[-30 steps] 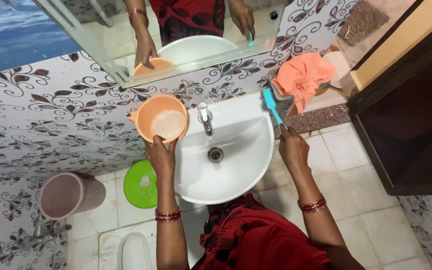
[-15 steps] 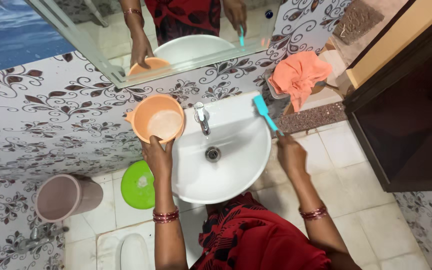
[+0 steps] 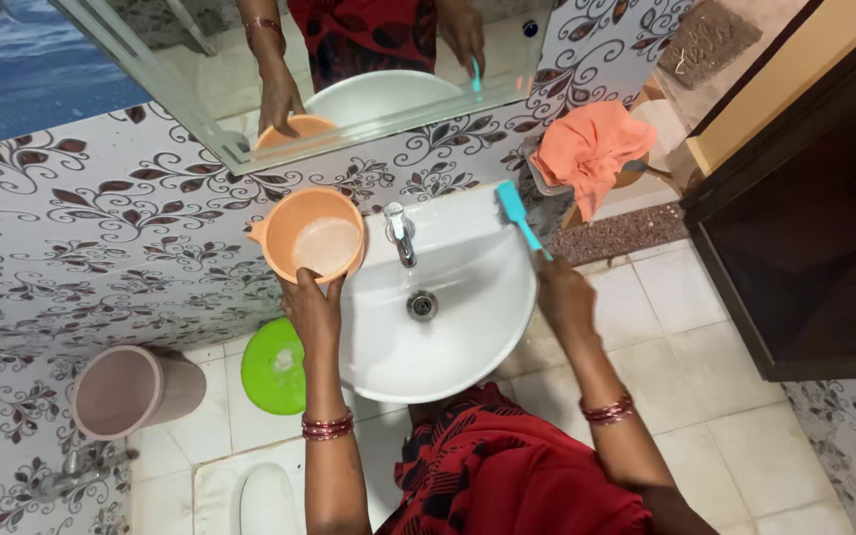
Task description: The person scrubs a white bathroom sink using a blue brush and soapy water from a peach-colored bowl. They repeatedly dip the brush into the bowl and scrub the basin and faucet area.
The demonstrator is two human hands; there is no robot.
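My left hand (image 3: 314, 312) grips the near rim of an orange plastic mug (image 3: 312, 236) with a little water in it, held at the left edge of the white wash basin (image 3: 468, 342). My right hand (image 3: 565, 297) holds a turquoise brush (image 3: 517, 213) by its handle, with the brush head over the basin's back right rim. The chrome tap (image 3: 400, 233) stands between the mug and the brush. The drain (image 3: 421, 304) lies in the basin's middle.
A mirror (image 3: 369, 69) above the basin reflects both hands. An orange cloth (image 3: 591, 149) lies on a ledge at the right. On the floor stand a pink bucket (image 3: 126, 391) and a green lid (image 3: 271, 367). A dark wooden door (image 3: 804, 218) stands to the right.
My right hand has carried the brush leftward, from beside the orange cloth to over the basin's back right rim. The mug stays by the tap.
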